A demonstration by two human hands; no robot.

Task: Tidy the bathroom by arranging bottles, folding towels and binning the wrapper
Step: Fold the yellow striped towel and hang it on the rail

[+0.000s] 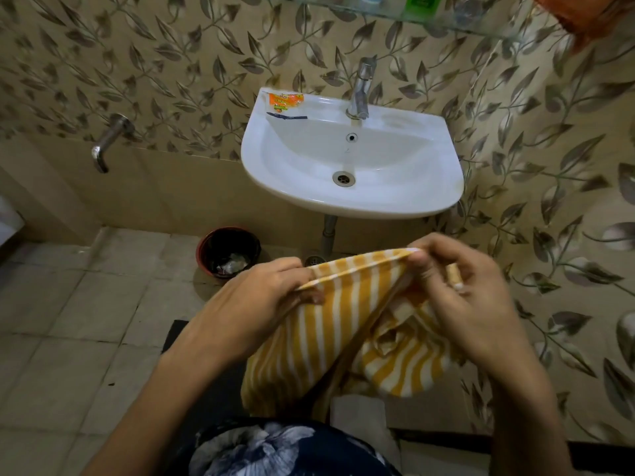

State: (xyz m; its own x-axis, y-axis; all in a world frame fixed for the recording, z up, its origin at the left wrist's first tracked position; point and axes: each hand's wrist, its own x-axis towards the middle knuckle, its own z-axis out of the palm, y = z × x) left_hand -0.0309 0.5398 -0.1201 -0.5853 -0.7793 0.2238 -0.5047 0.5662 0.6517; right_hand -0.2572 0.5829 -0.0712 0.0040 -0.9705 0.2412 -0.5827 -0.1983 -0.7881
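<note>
A yellow and white striped towel (319,338) hangs in front of me below the sink, held up by its top edge. My left hand (261,297) pinches the towel's left corner. My right hand (457,290) grips the right corner, and the cloth bunches beneath it. An orange wrapper (285,102) lies on the back left rim of the white sink (268,173). Bottles (417,2) stand on a glass shelf along the top edge, mostly cut off. A dark red bin (206,250) holding some rubbish sits on the floor left of the sink's pipe.
A chrome tap (360,91) rises at the back of the sink. Another chrome spout (104,142) sticks out of the wall at left. An orange cloth (584,18) hangs at the top right. A black mat (175,334) lies on the tiled floor.
</note>
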